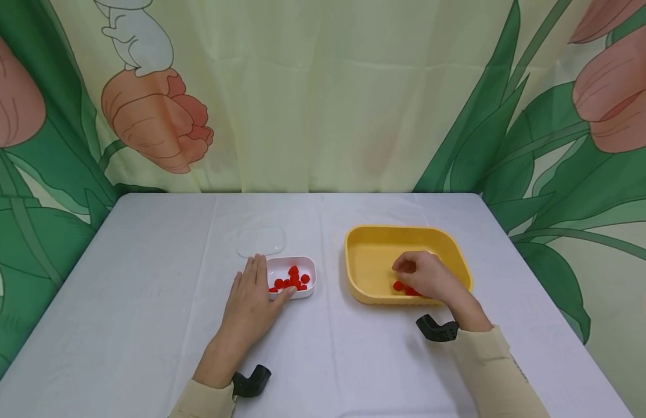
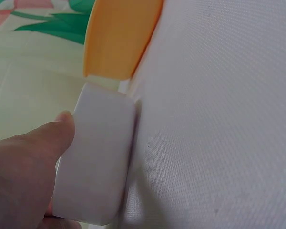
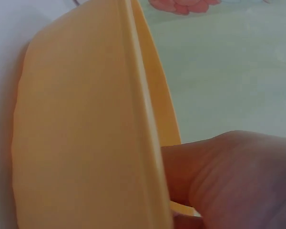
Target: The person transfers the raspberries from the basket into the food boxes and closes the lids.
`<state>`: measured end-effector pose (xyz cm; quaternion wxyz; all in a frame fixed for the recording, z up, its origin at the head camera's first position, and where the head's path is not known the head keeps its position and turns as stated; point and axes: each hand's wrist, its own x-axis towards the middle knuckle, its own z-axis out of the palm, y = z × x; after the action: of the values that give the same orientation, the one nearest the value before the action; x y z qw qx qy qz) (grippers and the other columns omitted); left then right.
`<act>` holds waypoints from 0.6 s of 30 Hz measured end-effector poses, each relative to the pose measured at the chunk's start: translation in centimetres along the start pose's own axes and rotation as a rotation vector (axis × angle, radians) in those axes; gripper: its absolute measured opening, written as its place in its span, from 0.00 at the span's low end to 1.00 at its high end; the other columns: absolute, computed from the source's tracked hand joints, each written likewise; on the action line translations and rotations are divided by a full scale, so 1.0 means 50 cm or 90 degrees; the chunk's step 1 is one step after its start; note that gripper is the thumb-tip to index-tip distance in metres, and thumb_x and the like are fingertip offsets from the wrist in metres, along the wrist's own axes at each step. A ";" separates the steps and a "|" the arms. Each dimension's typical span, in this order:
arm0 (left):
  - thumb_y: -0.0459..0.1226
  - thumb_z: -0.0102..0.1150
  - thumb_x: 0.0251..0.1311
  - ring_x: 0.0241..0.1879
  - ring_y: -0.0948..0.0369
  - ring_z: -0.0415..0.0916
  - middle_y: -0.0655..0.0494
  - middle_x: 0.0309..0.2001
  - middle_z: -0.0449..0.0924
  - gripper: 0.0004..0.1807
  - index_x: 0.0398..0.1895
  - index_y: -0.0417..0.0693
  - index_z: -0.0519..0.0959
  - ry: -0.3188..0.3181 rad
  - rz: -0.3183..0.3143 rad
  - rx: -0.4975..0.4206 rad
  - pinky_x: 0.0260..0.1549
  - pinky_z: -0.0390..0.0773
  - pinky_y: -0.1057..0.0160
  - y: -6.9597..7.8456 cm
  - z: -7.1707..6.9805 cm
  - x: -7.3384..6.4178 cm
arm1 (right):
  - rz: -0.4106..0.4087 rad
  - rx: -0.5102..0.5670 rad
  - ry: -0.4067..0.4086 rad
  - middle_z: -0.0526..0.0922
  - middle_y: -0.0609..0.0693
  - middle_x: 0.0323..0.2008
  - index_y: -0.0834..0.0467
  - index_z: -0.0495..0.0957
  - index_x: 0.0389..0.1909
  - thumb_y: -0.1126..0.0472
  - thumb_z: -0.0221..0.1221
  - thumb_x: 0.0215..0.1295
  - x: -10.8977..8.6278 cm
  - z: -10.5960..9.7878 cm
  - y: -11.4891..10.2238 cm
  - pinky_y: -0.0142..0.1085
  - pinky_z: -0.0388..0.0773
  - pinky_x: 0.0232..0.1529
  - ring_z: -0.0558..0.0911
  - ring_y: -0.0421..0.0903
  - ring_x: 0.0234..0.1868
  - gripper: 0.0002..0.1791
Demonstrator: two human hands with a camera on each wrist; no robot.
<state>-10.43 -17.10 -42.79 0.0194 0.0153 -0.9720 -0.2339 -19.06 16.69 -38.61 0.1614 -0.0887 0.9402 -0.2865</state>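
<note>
In the head view my left hand (image 1: 252, 305) rests against the left end of a small white container (image 1: 313, 273). Its fingers are fairly straight and its thumb lies over the near rim. Several small red balls (image 1: 278, 283) lie in the container. The left wrist view shows the thumb (image 2: 62, 133) at the upper edge of the container's side. My right hand (image 1: 427, 276) reaches into the yellow tray (image 1: 370, 255), fingers bent downward, just above red pieces (image 1: 399, 285). I cannot tell whether its fingertips pinch one. The tray's wall hides those fingers in the right wrist view.
A clear lid (image 1: 261, 241) lies flat behind the white container. Both containers stand on a white-clothed table (image 1: 145, 302), the tray to the right of the small one. Behind the table hangs a curtain (image 1: 312, 98) printed with tulips.
</note>
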 end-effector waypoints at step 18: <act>0.58 0.61 0.60 0.77 0.40 0.48 0.35 0.76 0.53 0.53 0.76 0.33 0.51 -0.001 0.000 0.004 0.73 0.53 0.38 -0.004 0.002 -0.002 | -0.025 -0.036 -0.023 0.83 0.49 0.31 0.58 0.84 0.35 0.66 0.61 0.65 0.000 0.009 0.006 0.33 0.76 0.36 0.75 0.45 0.32 0.04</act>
<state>-10.34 -17.22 -42.95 0.0189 0.0152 -0.9728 -0.2306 -18.93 16.68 -39.14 0.1703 -0.1166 0.9430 -0.2610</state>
